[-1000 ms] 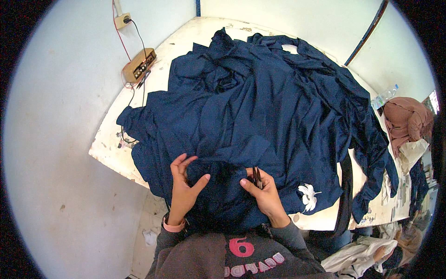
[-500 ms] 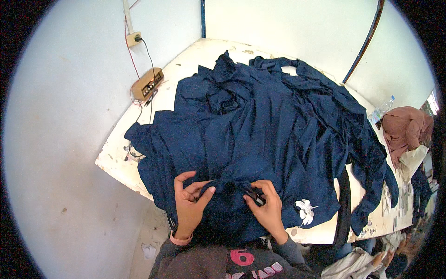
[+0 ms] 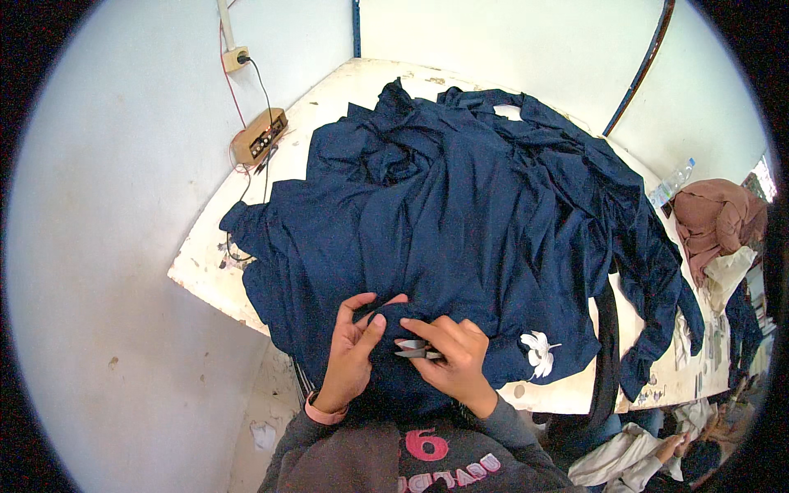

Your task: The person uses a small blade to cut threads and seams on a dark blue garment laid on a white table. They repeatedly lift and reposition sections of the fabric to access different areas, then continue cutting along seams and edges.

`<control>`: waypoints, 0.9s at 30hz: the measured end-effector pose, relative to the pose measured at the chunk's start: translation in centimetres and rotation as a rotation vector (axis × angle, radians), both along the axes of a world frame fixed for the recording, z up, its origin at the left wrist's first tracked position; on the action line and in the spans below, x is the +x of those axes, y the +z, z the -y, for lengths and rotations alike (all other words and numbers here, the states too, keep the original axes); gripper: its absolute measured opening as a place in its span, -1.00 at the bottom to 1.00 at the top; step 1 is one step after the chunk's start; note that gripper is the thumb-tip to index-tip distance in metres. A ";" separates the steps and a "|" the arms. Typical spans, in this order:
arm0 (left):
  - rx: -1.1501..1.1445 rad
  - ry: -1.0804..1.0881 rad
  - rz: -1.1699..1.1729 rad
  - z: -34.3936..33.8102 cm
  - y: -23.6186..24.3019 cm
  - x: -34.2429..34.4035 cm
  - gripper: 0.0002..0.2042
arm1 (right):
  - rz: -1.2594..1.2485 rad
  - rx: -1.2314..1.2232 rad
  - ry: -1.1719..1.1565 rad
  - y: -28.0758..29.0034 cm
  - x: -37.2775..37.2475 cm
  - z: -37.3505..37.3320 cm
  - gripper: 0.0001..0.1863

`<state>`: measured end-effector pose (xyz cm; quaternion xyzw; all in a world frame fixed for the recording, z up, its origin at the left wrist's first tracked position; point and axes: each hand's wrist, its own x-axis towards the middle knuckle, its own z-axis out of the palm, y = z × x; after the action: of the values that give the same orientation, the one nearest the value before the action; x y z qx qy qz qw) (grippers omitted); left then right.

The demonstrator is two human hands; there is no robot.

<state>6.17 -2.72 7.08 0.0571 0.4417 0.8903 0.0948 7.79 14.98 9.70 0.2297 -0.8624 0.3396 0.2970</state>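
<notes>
A large navy garment [image 3: 477, 222] lies heaped and wrinkled over the white table, its lower part hanging toward me. My left hand [image 3: 352, 353] pinches a fold of this cloth between thumb and fingers, close to the front edge. Just right of it, my right hand [image 3: 456, 353] is closed around small metal thread snips [image 3: 415, 351], whose blades point left. The right thumb and index finger meet near the pinched fold; whether they also grip the cloth is hard to tell. A white flower-shaped piece [image 3: 540, 354] rests on the garment, right of my right hand.
The white table [image 3: 209, 271] runs up to the walls. A brown box with cables [image 3: 260, 138] sits at the left by the wall. At the far right are a clear bottle [image 3: 675, 182] and a person in brown [image 3: 715, 218]. Another person's hand [image 3: 672, 446] holds pale cloth below.
My hands have come closer together. The right hand moved left with the snips, which now show more plainly, and the left hand shifted slightly right with the fold.
</notes>
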 end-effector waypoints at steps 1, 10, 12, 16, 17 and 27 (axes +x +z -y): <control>-0.011 -0.039 -0.009 0.0 0.0 0.3 -0.62 | -0.036 0.074 -0.025 0.1 0.2 0.1 -0.53; -0.060 0.013 -0.012 0.2 -0.3 0.3 -0.60 | 0.424 -0.746 0.246 -1.4 0.6 -0.4 -0.96; -0.112 0.063 -0.033 0.5 -0.6 0.1 -0.65 | 0.407 -0.781 0.289 -1.3 0.6 -0.9 -0.96; -0.339 0.127 -0.173 1.2 -0.9 -0.4 -0.72 | 0.407 -0.822 0.251 -0.7 0.9 -0.8 -0.89; -0.429 0.130 -0.220 1.5 -1.0 -0.5 -0.71 | 0.409 -0.838 0.214 -0.6 1.0 -0.6 -0.87; -0.300 0.024 -0.121 0.6 0.6 -0.2 -0.57 | 0.180 -0.286 -0.046 1.1 -0.6 0.5 -0.70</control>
<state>6.00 -3.36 7.64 0.0904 0.5753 0.8103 0.0651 7.22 14.45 10.85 0.1340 -0.8334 0.4711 0.2559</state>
